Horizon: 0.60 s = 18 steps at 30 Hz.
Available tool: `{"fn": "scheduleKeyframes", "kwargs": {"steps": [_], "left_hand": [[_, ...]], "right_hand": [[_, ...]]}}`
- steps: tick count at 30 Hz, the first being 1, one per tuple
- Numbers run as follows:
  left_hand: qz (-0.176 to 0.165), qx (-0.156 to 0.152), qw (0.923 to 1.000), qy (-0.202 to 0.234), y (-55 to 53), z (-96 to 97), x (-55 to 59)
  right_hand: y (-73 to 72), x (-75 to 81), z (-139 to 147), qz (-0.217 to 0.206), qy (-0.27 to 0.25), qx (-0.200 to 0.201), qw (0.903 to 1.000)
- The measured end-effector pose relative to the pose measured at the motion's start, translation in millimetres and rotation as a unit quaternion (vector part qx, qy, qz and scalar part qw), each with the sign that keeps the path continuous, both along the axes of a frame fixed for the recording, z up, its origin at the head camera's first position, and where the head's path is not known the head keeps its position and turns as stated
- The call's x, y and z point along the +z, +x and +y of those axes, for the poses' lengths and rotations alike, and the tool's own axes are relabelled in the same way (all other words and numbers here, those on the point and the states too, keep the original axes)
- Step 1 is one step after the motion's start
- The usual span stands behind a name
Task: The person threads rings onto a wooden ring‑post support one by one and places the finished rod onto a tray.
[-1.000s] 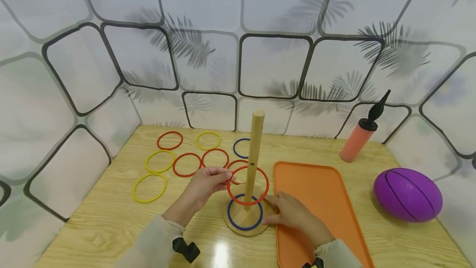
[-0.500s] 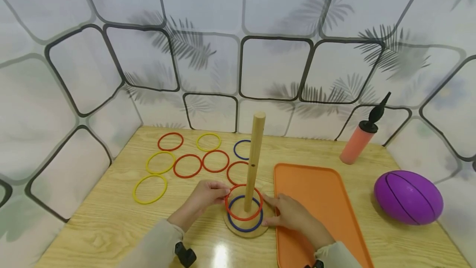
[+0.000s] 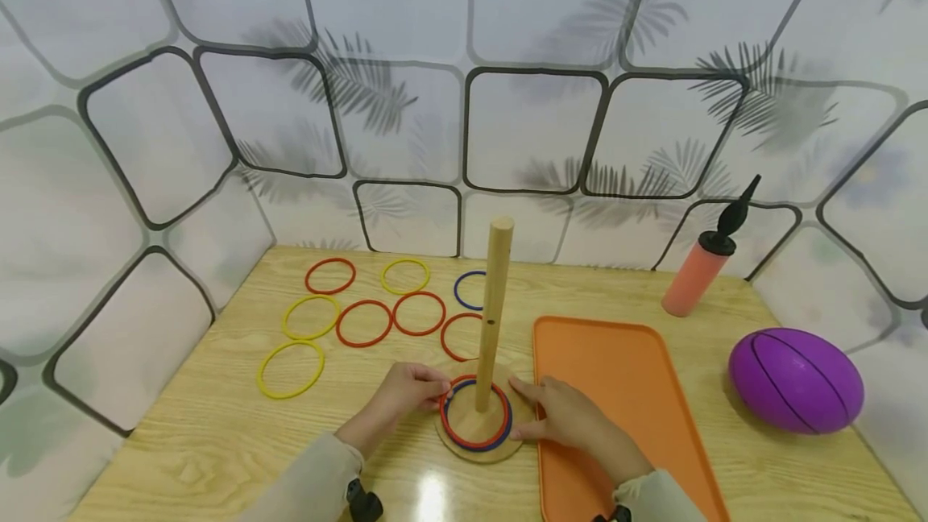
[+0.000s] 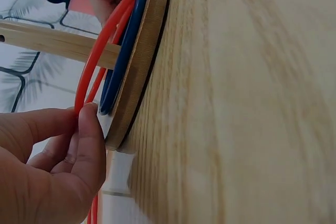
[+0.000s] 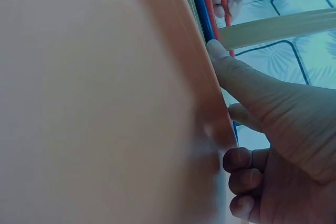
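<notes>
A wooden ring toss stand has an upright post (image 3: 495, 312) on a round base (image 3: 467, 457). My left hand (image 3: 404, 395) pinches a red ring (image 4: 90, 69) by its left side, between thumb and fingers. The ring encircles the post low down, tilted close above a blue ring (image 4: 124, 59) that lies on the base. My right hand (image 3: 573, 413) holds the base's right edge, its thumb and index finger spread along it; in the right wrist view the thumb (image 5: 218, 49) sits by the blue ring and the other fingers are curled.
An orange tray (image 3: 616, 361) lies under the right forearm. Several red and yellow rings lie at the left, among them a yellow ring (image 3: 283, 398); a blue ring (image 3: 456, 290) is behind the post. A pink hand pump (image 3: 693, 280) and a purple ball (image 3: 796, 381) are at the right.
My left hand has lowered the red ring down along the post, from well above the base to close over the blue ring. The right hand has stayed at the base.
</notes>
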<state>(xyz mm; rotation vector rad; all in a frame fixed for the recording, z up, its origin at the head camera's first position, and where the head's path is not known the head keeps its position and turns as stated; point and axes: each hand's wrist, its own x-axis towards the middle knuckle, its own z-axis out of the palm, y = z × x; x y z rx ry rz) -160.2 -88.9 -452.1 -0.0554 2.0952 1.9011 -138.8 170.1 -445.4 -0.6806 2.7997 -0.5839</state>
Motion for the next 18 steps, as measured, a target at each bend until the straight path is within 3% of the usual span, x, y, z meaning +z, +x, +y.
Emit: {"fn": "scheduleKeyframes", "kwargs": {"steps": [7, 18], "left_hand": [[0.016, 0.009, 0.9993, -0.034, 2.3, -0.1, -2.8], [0.008, 0.003, 0.9995, -0.029, 2.4, -7.3, -4.8]], "right_hand": [[0.0, 1.6, -0.3, -0.01, -0.001, -0.001, 0.9999], [-1.0, 1.5, 0.3, -0.017, -0.005, 0.004, 0.9998]]}}
